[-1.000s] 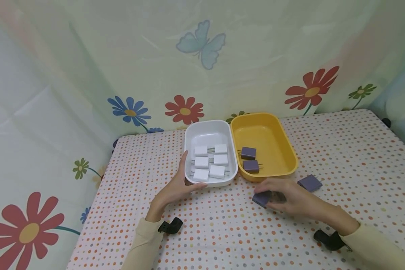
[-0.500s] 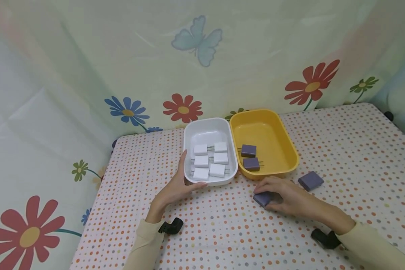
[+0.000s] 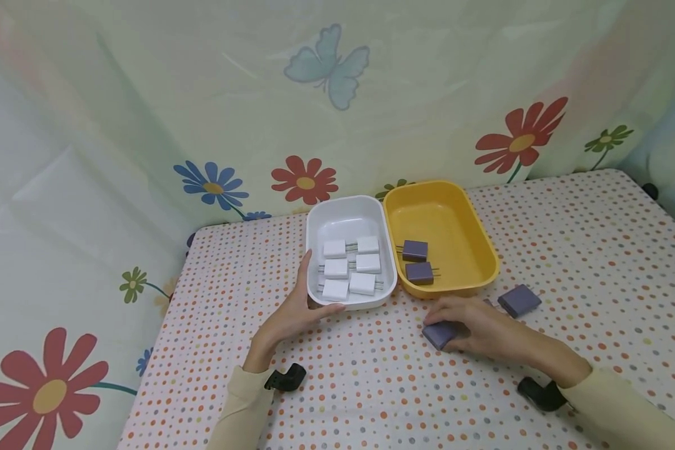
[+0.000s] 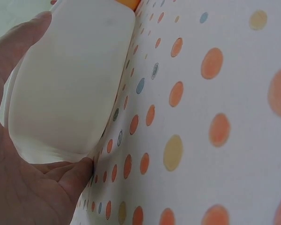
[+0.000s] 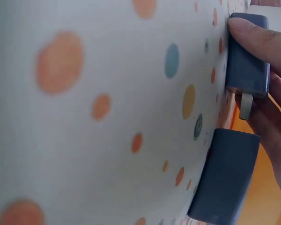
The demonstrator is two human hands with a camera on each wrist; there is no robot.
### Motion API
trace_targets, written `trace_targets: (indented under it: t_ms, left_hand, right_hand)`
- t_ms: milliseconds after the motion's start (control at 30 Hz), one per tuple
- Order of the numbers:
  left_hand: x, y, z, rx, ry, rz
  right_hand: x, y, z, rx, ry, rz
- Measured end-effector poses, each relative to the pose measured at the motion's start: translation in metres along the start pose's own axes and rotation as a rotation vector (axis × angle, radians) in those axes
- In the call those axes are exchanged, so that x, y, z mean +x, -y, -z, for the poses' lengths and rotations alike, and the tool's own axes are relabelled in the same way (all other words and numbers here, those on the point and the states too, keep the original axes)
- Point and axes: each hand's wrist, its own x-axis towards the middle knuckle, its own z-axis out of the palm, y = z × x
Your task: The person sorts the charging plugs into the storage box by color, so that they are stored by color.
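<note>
My right hand (image 3: 478,328) pinches a purple plug-in charger (image 3: 440,335) between thumb and fingers, low over the cloth in front of the yellow tray (image 3: 472,262). In the right wrist view its metal prong (image 5: 246,107) points toward a second dark charger (image 5: 227,173). A purple charger (image 3: 519,301) lies beside the hand's far side. My left hand (image 3: 292,319) grips the near left corner of the white tray (image 3: 343,203); in the left wrist view its fingers and thumb span the tray's outer wall (image 4: 70,79). White chargers (image 3: 335,269) lie in rows in that tray.
Two purple chargers (image 3: 419,273) lie at the left side inside the yellow tray, which stands against the white one. A dotted cloth (image 3: 360,387) covers the table. Behind hangs a flowered curtain (image 3: 405,112).
The view has shifted slightly. My right hand keeps hold of the purple charger with only a small turn of it. My left hand stays on the white tray.
</note>
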Motion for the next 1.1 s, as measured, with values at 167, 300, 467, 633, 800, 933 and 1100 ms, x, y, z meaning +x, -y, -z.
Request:
trace_targets:
  t_ms: [167, 300, 467, 633, 800, 933, 1100]
  left_hand:
    - [0.002, 0.001, 0.002, 0.011, -0.001, -0.007]
    - [0.002, 0.0, 0.003, 0.011, -0.001, -0.008]
    - [0.001, -0.002, 0.001, 0.003, 0.0, -0.005]
    - [0.0, -0.001, 0.0, -0.006, 0.005, -0.033]
    - [0.001, 0.001, -0.001, -0.006, 0.005, -0.048]
    - [0.002, 0.0, -0.001, 0.002, 0.003, -0.034]
    - [0.001, 0.001, 0.001, 0.003, 0.002, -0.024]
  right_hand:
    - [-0.007, 0.005, 0.006, 0.026, -0.026, 0.042]
    - [-0.012, 0.011, 0.025, 0.044, -0.12, 0.127]
    - [-0.01, 0.012, 0.057, -0.062, -0.327, 0.116]
    - [0.003, 0.003, 0.076, -0.151, -0.445, 0.035]
    - [0.024, -0.006, 0.077, -0.145, -0.379, -0.078]
    - [0.038, -0.013, 0.073, -0.132, -0.295, -0.208]
    - [0.048, -0.02, 0.068, -0.151, -0.198, -0.306]
